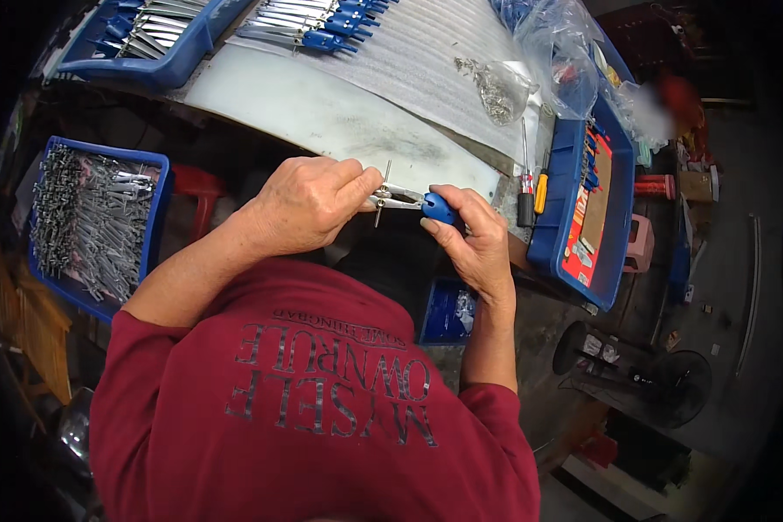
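In front of my chest, at the near edge of the worktable, I hold a drawing compass between both hands. My left hand [313, 198] is closed on the metal legs [398, 198], near a thin threaded crossbar [383, 193]. Its fingertips cover part of the legs. My right hand [477, 239] pinches the blue plastic head [438, 208] between thumb and fingers. The top ends of the legs meet the head's left side; whether they are fastened there I cannot tell.
Blue-headed compasses [326, 39] lie in a row on the table's foam sheet [409, 52]. Left stands a blue bin [159, 165] of metal parts. Two screwdrivers [525, 209] and a bag of small metal pieces [500, 97] lie right, beside another blue bin [552, 230]. A fan [670, 378] stands lower right.
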Available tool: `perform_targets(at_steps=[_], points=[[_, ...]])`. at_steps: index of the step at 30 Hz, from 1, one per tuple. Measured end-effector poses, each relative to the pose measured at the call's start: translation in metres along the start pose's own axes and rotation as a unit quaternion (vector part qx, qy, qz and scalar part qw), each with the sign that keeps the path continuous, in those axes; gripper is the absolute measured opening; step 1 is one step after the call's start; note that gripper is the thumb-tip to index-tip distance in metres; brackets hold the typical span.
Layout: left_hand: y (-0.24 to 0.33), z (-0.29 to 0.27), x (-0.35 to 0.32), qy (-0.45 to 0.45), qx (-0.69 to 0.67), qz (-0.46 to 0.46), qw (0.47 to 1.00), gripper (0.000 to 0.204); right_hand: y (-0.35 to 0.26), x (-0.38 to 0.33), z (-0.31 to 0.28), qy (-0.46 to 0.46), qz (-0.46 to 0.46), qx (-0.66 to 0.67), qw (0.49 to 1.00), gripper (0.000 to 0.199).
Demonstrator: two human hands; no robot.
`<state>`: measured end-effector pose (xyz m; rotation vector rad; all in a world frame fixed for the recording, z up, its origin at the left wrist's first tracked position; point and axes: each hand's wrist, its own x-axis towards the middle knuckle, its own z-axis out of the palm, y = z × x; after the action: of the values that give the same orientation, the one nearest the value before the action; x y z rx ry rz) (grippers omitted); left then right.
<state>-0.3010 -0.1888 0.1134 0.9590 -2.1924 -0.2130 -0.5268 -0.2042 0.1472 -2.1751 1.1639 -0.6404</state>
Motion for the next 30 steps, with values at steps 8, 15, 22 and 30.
perform_targets(at_steps=[8, 15, 22, 30], points=[[0.001, 0.000, -0.003, -0.013, -0.022, 0.004, 1.000, 0.028, -0.002, -0.003, 0.006, -0.012, -0.035, -0.017, 0.999, 0.030], [0.003, 0.003, -0.007, -0.026, -0.005, 0.003, 1.000, 0.022, -0.005, -0.002, 0.014, -0.023, -0.055, -0.008, 0.998, 0.029], [0.008, 0.005, -0.011, -0.027, -0.026, 0.005, 0.999, 0.027, -0.008, -0.004, 0.019, -0.032, -0.089, -0.010, 0.995, 0.030], [0.009, 0.010, -0.013, -0.029, -0.025, 0.004, 0.999, 0.028, -0.007, -0.005, 0.024, -0.027, -0.116, -0.040, 0.992, 0.032]])
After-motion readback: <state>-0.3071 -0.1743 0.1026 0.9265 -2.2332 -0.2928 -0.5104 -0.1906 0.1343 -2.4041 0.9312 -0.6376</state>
